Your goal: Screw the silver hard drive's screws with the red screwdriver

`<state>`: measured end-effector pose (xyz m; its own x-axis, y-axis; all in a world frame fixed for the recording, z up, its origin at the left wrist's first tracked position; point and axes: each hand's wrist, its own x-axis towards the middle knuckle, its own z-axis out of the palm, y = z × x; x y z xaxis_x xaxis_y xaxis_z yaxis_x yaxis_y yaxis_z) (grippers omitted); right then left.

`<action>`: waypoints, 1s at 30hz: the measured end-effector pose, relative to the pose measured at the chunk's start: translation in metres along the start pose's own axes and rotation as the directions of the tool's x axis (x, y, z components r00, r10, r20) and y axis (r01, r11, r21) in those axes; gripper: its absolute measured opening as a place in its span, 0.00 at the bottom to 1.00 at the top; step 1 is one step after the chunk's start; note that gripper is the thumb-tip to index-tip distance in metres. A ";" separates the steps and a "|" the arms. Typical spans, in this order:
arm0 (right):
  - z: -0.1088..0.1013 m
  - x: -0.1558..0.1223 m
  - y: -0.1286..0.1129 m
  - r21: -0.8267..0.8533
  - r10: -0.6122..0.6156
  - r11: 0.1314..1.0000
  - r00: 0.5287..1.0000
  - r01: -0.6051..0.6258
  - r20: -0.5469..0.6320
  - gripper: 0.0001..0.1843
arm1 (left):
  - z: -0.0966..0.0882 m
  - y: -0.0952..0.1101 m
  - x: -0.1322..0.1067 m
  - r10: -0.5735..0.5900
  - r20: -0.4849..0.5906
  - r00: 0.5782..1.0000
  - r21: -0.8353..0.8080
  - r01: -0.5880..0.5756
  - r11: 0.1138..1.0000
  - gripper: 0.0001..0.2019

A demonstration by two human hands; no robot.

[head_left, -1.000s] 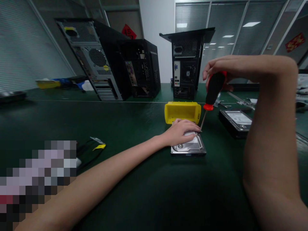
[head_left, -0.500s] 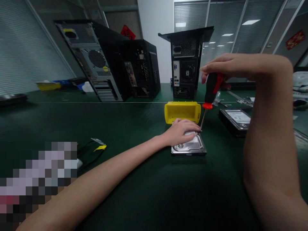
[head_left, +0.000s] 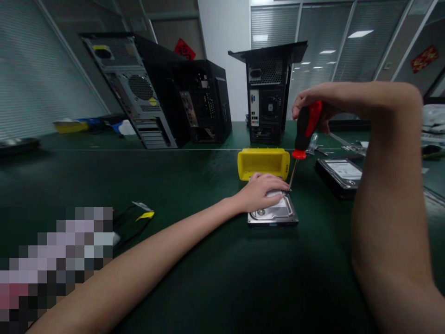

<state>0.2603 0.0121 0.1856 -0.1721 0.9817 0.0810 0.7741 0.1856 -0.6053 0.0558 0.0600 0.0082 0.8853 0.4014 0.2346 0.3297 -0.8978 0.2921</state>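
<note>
A silver hard drive [head_left: 278, 215] lies on the green tabletop with its label partly hidden under my left hand [head_left: 264, 190]. That hand rests flat across the drive's top, fingers stretched toward its right edge. My right hand [head_left: 313, 104] is closed round the top of a red and black screwdriver [head_left: 305, 130], wrist bent sharply above it. The screwdriver's shaft slants down and its tip meets the drive's far right corner, close to my left fingertips. The screw under the tip is too small to make out. Just behind the drive stands a yellow plastic bin [head_left: 263, 162].
Another hard drive [head_left: 342, 174] lies to the right, partly behind my right forearm. Computer cases [head_left: 153, 88] stand at the back left, and another case [head_left: 269, 102] at the back centre. Cables with a yellow tag [head_left: 145, 215] lie on the left, beside a pixelated patch.
My right fingers have shifted slightly on the screwdriver's handle, whose red side faces me more. The tip stays at the drive's corner. My left hand has not moved.
</note>
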 end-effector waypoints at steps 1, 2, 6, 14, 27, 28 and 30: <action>0.000 0.000 0.000 0.006 0.001 1.000 1.000 -0.001 0.002 0.18 | -0.001 0.001 0.000 -0.001 0.003 1.000 -0.002 0.001 1.000 0.16; 0.000 0.001 0.001 0.003 -0.006 1.000 1.000 0.006 0.002 0.19 | -0.001 0.001 0.000 -0.002 0.004 1.000 -0.003 0.002 1.000 0.16; -0.003 0.008 0.011 -0.041 -0.089 0.995 0.996 0.090 0.020 0.21 | -0.003 0.003 -0.001 -0.010 0.009 1.000 -0.013 0.010 1.000 0.16; -0.005 0.008 0.013 -0.123 -0.088 0.989 0.996 0.087 -0.007 0.27 | -0.003 0.003 -0.001 -0.022 0.013 1.000 -0.013 0.022 1.000 0.16; 0.004 0.006 0.000 -0.217 -0.059 0.975 0.996 0.043 -0.065 0.41 | -0.001 0.003 0.000 -0.007 -0.004 1.000 -0.002 0.007 1.000 0.16; 0.004 0.006 0.000 -0.201 -0.052 0.979 0.996 0.038 -0.066 0.40 | -0.002 0.003 0.000 -0.010 -0.001 1.000 -0.004 0.010 1.000 0.16; 0.004 0.006 0.000 -0.140 -0.039 0.990 0.997 0.029 -0.068 0.36 | -0.002 0.003 0.000 -0.018 0.005 1.000 -0.007 0.018 1.000 0.16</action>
<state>0.2564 0.0182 0.1828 -0.1603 0.9744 0.1579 0.8467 0.2180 -0.4854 0.0563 0.0575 0.0111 0.8810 0.4167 0.2242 0.3433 -0.8890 0.3031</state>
